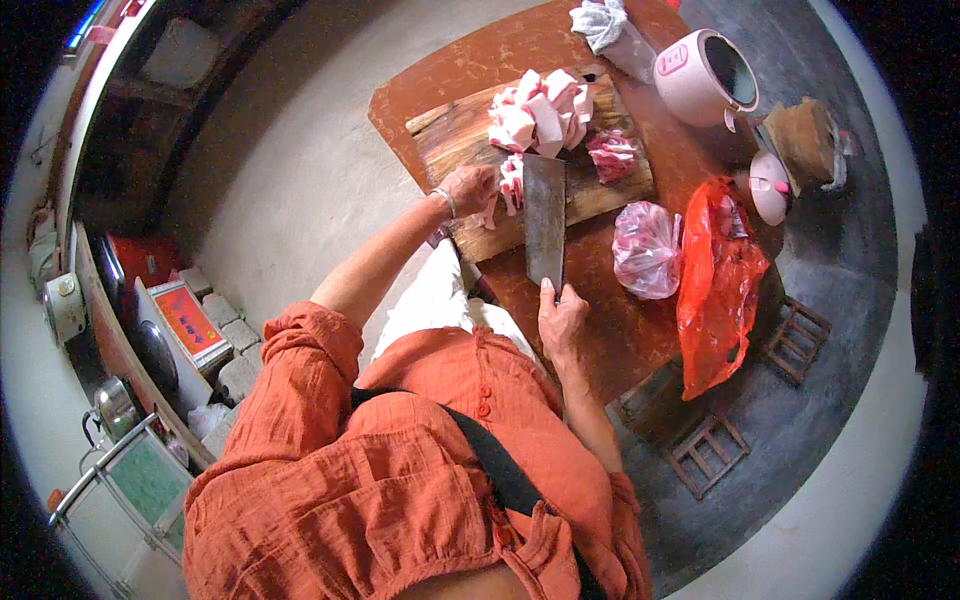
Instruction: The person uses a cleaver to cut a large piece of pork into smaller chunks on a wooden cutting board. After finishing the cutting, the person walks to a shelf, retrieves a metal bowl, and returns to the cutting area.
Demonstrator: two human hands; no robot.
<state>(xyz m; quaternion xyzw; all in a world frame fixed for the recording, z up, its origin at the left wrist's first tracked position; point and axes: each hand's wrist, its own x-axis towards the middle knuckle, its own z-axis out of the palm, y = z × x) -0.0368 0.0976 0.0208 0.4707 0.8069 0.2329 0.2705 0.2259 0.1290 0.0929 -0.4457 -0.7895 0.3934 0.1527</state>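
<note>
My right hand grips the handle of a broad cleaver, its blade lying over a wooden cutting board. Just left of the blade are small strips of sliced meat. My left hand is curled at the board's near left edge, beside those strips; a pale strip of meat hangs just under it, and whether the fingers hold it I cannot tell. Toward the board's far side rises a heap of fatty pale meat pieces. A smaller pile of redder meat lies at the board's right.
On the brown table, right of the board, rest a clear bag of meat and a red plastic bag. Farther back stand a pink rice cooker and a cloth-topped container. Wooden stools stand on the floor.
</note>
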